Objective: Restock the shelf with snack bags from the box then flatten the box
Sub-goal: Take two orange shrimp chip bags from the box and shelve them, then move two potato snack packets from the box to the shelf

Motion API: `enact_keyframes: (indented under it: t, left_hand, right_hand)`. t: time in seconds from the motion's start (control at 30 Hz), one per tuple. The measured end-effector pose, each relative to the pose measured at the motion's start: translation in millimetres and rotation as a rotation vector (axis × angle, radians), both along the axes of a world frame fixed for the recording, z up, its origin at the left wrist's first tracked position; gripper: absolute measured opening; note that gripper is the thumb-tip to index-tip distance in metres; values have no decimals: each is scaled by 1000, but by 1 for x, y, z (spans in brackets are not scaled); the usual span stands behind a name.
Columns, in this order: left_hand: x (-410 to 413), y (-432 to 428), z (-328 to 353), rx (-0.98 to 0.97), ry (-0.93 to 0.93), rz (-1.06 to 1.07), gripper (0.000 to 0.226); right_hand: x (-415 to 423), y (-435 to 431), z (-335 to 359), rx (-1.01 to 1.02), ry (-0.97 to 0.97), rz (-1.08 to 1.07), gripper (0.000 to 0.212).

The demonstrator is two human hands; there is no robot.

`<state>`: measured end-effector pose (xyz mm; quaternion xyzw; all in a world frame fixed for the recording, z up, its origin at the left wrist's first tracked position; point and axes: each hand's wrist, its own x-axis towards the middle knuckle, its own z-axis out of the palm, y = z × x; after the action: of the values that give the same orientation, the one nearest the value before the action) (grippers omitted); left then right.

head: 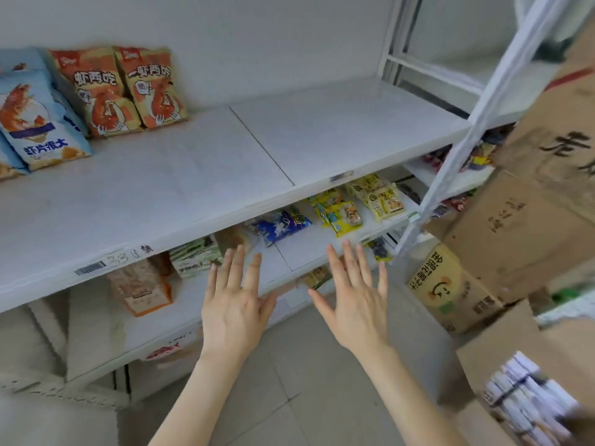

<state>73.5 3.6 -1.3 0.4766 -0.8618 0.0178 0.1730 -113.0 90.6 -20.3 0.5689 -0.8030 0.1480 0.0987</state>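
Observation:
My left hand point(233, 304) and my right hand point(357, 300) are both held out flat with fingers spread, palms down, in front of the white shelf point(225, 175); neither holds anything. On the upper board, at the far left, stand two orange shrimp snack bags point(119, 88) and blue shrimp chip bags point(35, 123). An open cardboard box point(502, 358) sits at the lower right, with white packets point(531, 403) inside it.
The lower board carries a blue bag point(280, 225), yellow bags point(360, 201), a green pack point(196, 257) and an orange-brown bag point(141, 289). Stacked cardboard cartons point(528, 226) stand to the right beside the shelf's white upright point(467, 146). Grey tiled floor lies below.

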Motion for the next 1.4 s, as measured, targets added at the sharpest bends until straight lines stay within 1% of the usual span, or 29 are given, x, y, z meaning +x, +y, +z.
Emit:
enact_keyframes:
  t: [0.23, 0.4, 0.57, 0.7, 0.8, 0.9, 1.0, 1.17, 1.3, 1.4]
  left_hand:
    - [-51, 81, -34, 51, -46, -338, 61]
    - [-102, 142, -52, 111, -108, -570, 65]
    - [-154, 201, -74, 164, -149, -747, 68]
    - [-201, 242, -94, 214, -197, -843, 67]
    - [-240, 270, -112, 254, -233, -888, 66]
    - [-276, 295, -133, 262, -267, -929, 60]
    - [-311, 316, -158, 262, -301, -954, 63]
    - [-369, 343, -204, 305, -368, -979, 66]
    - [-411, 354, -243, 344, -369, -998, 66]
    - [-442, 359, -269, 376, -406, -1016, 66]
  right_hand:
    - [-19, 137, -28, 34, -54, -362, 76]
    - [-35, 228, -51, 114, -73, -594, 75]
    - [-55, 307, -75, 141, -132, -788, 74]
    - [-78, 357, -93, 155, -195, -917, 74]
    - [-104, 388, -109, 166, -235, -971, 75]
    - [-135, 412, -129, 182, -268, -1001, 74]
    - [-166, 430, -155, 208, -297, -1014, 75]
    - [-216, 451, -204, 255, -325, -1020, 75]
    - [-254, 461, -243, 293, -375, -1014, 75]
    - [-283, 465, -270, 322, -404, -1025, 75]
